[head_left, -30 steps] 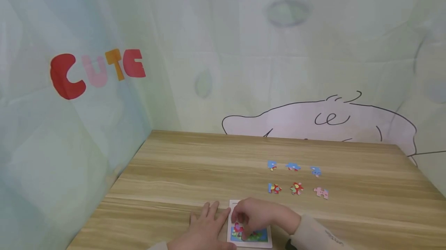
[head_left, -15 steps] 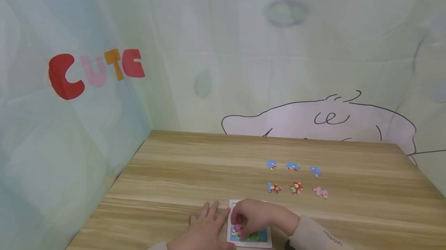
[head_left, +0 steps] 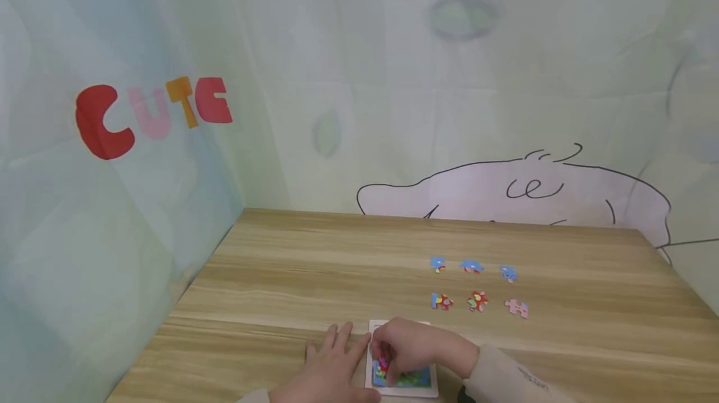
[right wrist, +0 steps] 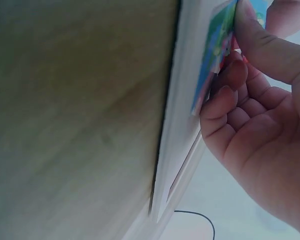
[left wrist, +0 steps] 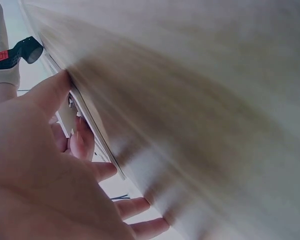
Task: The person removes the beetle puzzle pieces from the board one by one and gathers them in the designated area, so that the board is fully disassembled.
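Note:
A small white-framed jigsaw tray lies at the table's near edge, its lower part filled with a blue and green picture. Over it bends my right hand, pinching a jigsaw piece with a red-pink patch at the tray's left side. Curled fingers cover much of that piece. In the right wrist view, the thumb presses on the printed side. My left hand rests flat with fingers spread, left of the tray; its thumb and forefinger touch or nearly touch the frame.
Behind the tray lie loose jigsaw pieces in two rows: mostly blue ones, such as this blue piece, farther off; a red flower piece and a pink piece nearer. A printed cloth wall stands along the table's back and left.
My right thumb and fingertips have shifted slightly left on the tray, and less of the pink-red flower shows. The left hand and the loose pieces stay in place.

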